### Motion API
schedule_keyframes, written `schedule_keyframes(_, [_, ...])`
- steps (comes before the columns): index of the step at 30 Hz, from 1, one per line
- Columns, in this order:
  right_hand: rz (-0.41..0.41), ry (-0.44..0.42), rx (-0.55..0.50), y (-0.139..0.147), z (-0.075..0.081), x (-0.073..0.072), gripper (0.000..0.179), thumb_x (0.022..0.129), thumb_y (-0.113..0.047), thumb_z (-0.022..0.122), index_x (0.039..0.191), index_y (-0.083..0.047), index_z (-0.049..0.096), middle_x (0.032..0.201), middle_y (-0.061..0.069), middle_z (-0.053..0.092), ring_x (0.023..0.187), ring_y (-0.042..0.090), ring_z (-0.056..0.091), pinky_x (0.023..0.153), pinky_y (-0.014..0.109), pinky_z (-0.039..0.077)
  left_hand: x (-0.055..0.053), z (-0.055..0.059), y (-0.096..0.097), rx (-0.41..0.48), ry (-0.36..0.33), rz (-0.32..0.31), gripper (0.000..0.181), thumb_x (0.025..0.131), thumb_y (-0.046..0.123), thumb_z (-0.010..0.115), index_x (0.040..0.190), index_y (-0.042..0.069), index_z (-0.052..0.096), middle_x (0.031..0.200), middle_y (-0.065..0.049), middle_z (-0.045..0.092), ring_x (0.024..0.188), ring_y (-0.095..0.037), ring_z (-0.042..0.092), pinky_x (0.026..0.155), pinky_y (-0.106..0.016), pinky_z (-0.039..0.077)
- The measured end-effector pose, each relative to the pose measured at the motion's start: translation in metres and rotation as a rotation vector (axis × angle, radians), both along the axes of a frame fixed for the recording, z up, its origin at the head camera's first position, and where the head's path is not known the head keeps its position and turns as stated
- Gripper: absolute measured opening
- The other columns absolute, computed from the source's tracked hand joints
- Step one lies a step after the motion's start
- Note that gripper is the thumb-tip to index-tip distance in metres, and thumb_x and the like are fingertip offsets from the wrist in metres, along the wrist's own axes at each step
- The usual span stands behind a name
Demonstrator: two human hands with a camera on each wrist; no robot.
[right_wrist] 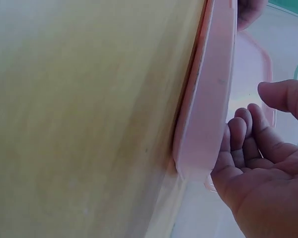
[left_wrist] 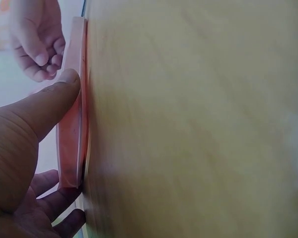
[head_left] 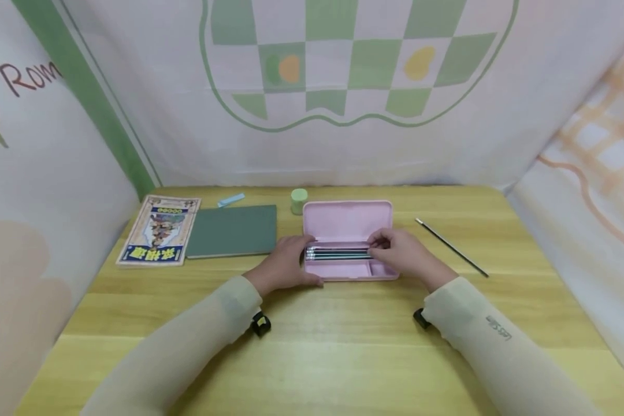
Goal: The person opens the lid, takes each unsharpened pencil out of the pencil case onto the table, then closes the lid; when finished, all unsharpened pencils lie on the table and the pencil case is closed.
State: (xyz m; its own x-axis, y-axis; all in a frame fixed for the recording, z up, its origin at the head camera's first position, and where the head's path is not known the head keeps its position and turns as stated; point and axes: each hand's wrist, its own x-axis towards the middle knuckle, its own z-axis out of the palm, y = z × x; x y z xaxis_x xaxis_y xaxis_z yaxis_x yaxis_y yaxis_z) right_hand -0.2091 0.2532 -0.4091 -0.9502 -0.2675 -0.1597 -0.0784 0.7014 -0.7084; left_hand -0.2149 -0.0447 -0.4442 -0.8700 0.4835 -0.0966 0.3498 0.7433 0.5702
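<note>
The open, pink, rectangular plastic pencil case (head_left: pixel 347 221) sits toward the far edge of the yellow wood-grain table (head_left: pixel 338 346), with broad wood in front of it and a strip between its right end and a slim black pencil (head_left: pixel 452 247). My left hand (head_left: pixel 288 263) grips its left end, thumb against the near wall; my right hand (head_left: pixel 404 252) is at the right end, fingers loosely curled and released. Its lid leans back behind slender dark pencils (head_left: pixel 338 254) lying lengthwise inside.

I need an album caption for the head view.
Left hand holds an open pink pencil case; right hand at the pencils inside.
</note>
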Motion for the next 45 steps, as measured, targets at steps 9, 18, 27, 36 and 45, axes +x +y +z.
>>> schedule_keyframes(9, [0.032,0.012,0.003,-0.0025,-0.0015,-0.0022,0.026,0.094,-0.013,0.073,0.116,0.000,0.070,0.104,0.011,0.070,0.097,0.024,0.063,0.086,0.037,0.055,0.0008,0.0051,0.0008,0.005,-0.016,0.009,0.108,0.073,0.059,0.090,0.158,0.015,0.041,0.158,-0.003,0.047,0.148,-0.030,0.032,0.120,-0.047,0.031])
schedule_keyframes(18, [0.102,-0.012,0.018,-0.0037,-0.0041,-0.0039,0.028,0.093,-0.015,0.074,0.118,-0.004,0.072,0.106,0.007,0.071,0.098,0.022,0.063,0.086,0.036,0.054,0.0011,0.0052,0.0007,-0.001,-0.013,0.009,0.108,0.072,0.060,0.090,0.158,0.015,0.041,0.157,-0.003,0.048,0.147,-0.029,0.033,0.119,-0.046,0.033])
schedule_keyframes(27, [0.199,-0.010,-0.061,-0.0028,-0.0071,-0.0085,0.032,0.094,-0.013,0.075,0.123,-0.001,0.070,0.114,0.008,0.073,0.110,0.025,0.068,0.098,0.044,0.054,0.0001,0.0062,0.0013,-0.011,-0.005,0.004,0.108,0.073,0.061,0.089,0.157,0.015,0.041,0.156,-0.003,0.049,0.144,-0.028,0.036,0.118,-0.045,0.034])
schedule_keyframes(36, [0.205,-0.055,-0.059,-0.0066,-0.0068,-0.0097,0.038,0.093,-0.014,0.079,0.129,-0.005,0.069,0.118,0.006,0.072,0.112,0.024,0.066,0.101,0.044,0.053,-0.0001,0.0045,0.0021,-0.018,0.004,-0.010,0.107,0.073,0.060,0.089,0.157,0.014,0.042,0.156,-0.004,0.049,0.146,-0.030,0.035,0.120,-0.046,0.032])
schedule_keyframes(45, [0.209,-0.051,-0.082,-0.0102,-0.0038,-0.0090,0.041,0.092,-0.009,0.078,0.130,0.000,0.066,0.119,0.011,0.071,0.110,0.025,0.066,0.098,0.038,0.055,0.0011,0.0050,0.0020,-0.026,-0.008,0.000,0.108,0.074,0.060,0.089,0.158,0.014,0.040,0.158,-0.005,0.046,0.148,-0.030,0.033,0.121,-0.046,0.031])
